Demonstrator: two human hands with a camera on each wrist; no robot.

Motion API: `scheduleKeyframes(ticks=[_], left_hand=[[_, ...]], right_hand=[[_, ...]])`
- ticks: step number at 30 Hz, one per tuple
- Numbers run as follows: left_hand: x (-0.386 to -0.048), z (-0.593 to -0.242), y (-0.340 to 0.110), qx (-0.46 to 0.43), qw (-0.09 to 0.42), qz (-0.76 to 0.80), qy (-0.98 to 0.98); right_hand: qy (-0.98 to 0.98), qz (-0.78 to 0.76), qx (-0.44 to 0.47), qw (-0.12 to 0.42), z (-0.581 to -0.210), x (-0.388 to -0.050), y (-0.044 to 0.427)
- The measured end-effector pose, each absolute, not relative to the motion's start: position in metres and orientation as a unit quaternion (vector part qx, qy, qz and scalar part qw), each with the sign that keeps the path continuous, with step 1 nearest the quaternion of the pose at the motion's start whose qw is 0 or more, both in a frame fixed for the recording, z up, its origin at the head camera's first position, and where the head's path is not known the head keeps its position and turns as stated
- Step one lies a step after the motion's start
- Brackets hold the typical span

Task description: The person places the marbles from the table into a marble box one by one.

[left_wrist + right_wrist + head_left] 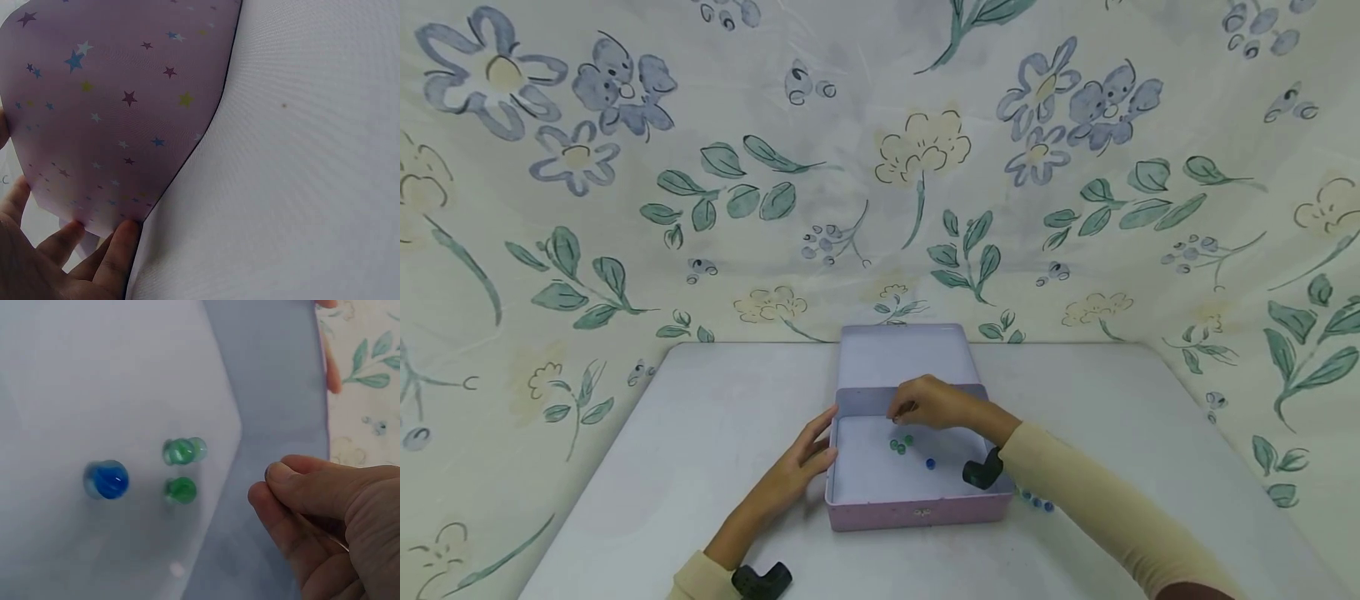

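A pink box [917,515] with its lid [902,354] raised stands on the table. My left hand [793,468] rests against the box's left side, fingers spread; in the left wrist view its fingertips touch the star-patterned side [128,119]. Over the back of the box, my right hand [936,402] pinches a small, mostly hidden thing, seemingly a marble, between thumb and fingertips; the right wrist view shows that hand [331,512] close up. On the box floor lie several green marbles [182,490] and one blue marble [111,479], below the right hand in the head view.
On the table [700,417], more blue and green marbles [1037,502] lie just right of the box, partly behind the right forearm. A floral cloth [850,183] hangs behind the table. Black devices [762,581] are worn at both wrists.
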State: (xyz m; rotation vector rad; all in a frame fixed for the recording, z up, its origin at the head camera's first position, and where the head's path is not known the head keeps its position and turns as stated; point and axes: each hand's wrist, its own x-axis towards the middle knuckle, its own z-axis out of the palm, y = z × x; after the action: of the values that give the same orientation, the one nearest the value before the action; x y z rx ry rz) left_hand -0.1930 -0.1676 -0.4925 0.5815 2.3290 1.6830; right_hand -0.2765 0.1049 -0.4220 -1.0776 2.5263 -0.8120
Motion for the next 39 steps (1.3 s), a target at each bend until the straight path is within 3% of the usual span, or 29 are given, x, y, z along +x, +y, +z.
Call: scheduleKeyframes(ticks=[25, 39], left_hand=[[-0.193, -0.490, -0.168, 0.190, 0.113, 0.574, 0.789], [-0.193, -0.490, -0.169, 0.190, 0.113, 0.573, 0.789]], right_hand=[[0.893, -0.217, -0.367, 0.147, -0.449, -0.273, 0.103], [0.887, -0.257, -0.360, 0.133, -0.433, -0.275, 0.110]])
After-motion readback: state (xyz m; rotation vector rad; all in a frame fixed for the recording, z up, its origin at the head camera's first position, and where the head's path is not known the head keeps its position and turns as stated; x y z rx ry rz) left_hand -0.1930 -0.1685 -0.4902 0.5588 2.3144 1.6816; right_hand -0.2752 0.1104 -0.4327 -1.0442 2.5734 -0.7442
